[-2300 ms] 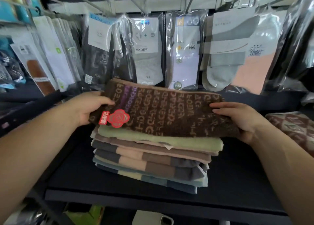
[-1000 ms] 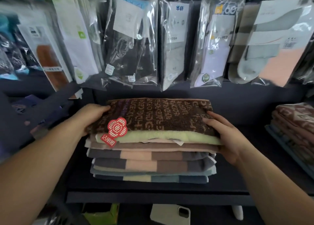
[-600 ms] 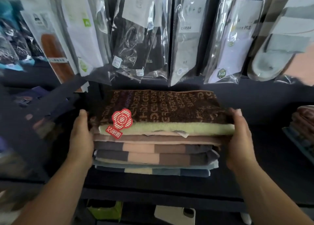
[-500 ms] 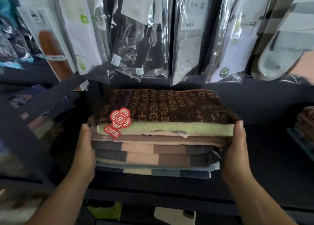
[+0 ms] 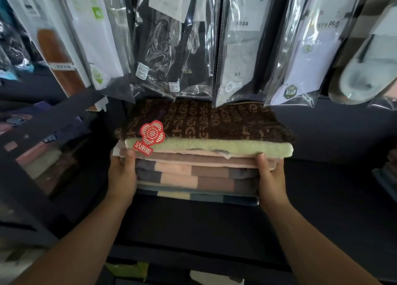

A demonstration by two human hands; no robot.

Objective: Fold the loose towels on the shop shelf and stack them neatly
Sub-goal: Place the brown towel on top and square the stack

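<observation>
Beside the towel stack (image 5: 204,177), left hand (image 5: 122,176) and right hand (image 5: 271,178) press its ends, fingers straight.

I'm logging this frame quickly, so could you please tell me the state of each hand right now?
Left hand: open, pressed flat against the left end of the towel stack.
Right hand: open, pressed flat against its right end.

Hanging sock packets (image 5: 236,54) crowding the towel stack (image 5: 206,153) from 12 o'clock, bare dark shelf (image 5: 322,183) free at 3 and 6 o'clock, another pile (image 5: 386,177) at far 3 o'clock, dark rack (image 5: 49,160) close at 9 o'clock.
</observation>
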